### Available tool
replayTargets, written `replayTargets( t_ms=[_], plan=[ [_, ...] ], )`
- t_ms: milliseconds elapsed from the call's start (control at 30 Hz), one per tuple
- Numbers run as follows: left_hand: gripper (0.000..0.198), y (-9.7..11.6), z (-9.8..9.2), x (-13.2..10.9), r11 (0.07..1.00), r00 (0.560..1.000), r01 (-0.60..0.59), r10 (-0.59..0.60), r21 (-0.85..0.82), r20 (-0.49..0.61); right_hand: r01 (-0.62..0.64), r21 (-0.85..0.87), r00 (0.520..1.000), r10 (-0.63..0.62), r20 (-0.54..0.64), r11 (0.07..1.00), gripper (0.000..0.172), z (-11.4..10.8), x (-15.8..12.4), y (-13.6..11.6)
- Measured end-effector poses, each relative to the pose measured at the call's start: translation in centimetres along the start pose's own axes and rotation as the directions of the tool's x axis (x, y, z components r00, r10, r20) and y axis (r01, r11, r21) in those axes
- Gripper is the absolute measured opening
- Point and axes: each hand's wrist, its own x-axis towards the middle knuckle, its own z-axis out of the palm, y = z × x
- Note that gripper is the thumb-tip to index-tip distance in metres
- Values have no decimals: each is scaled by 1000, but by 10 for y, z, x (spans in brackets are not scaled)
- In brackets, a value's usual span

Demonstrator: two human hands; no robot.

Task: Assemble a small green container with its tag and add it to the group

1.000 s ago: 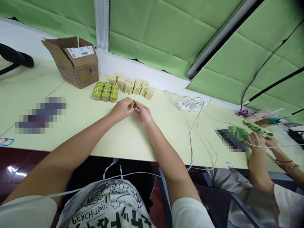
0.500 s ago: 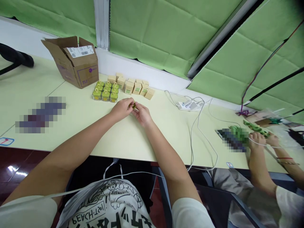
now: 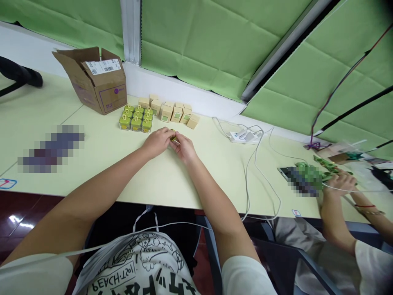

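My left hand (image 3: 158, 142) and my right hand (image 3: 184, 147) meet above the table, fingers closed around a small olive-green object (image 3: 172, 137). Fingers cover most of it, so its exact kind cannot be made out; its colour resembles the nearby jar lids. Just beyond my left hand stand several small clear jars (image 3: 136, 123) in tight rows, with green lids and pale loops on top. Behind and to the right of them, several small tan cardboard boxes (image 3: 166, 112) line up near the wall, some with a green square on the front.
An open cardboard carton (image 3: 112, 98) stands at the back left. To the right lie a white power strip (image 3: 244, 136) and loose white cables (image 3: 257, 162). Farther right, a co-worker's hands (image 3: 339, 182) handle green pieces beside a phone-like device (image 3: 284, 172).
The olive-green object has turned slightly between my fingers, while my hands stay in nearly the same place. The co-worker's hands have come closer together.
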Motion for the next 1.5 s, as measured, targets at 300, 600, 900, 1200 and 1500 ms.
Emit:
replayTargets(
  t_ms=[300,600,900,1200,1500],
  plan=[
    [36,-2,1,3,1000,1000,11,-11,13,20,-10,-17,1000,9,-16,1000,15,1,-2,-2],
    [30,-2,7,1,977,997,40,-52,-208,-51,4,-24,1000,-4,8,1000,14,1,-4,-2],
    [25,-3,8,3,950,992,91,-113,-298,-58,-10,-10,1000,10,10,1000,13,1,-1,-1],
    [26,-2,6,1,962,993,85,-103,-259,-59,-16,-18,1000,16,-3,1000,13,2,-1,-1],
    [26,-1,6,1,951,993,99,-114,-294,-34,-12,-13,1000,12,-4,1000,13,0,-1,-1]
  ],
)
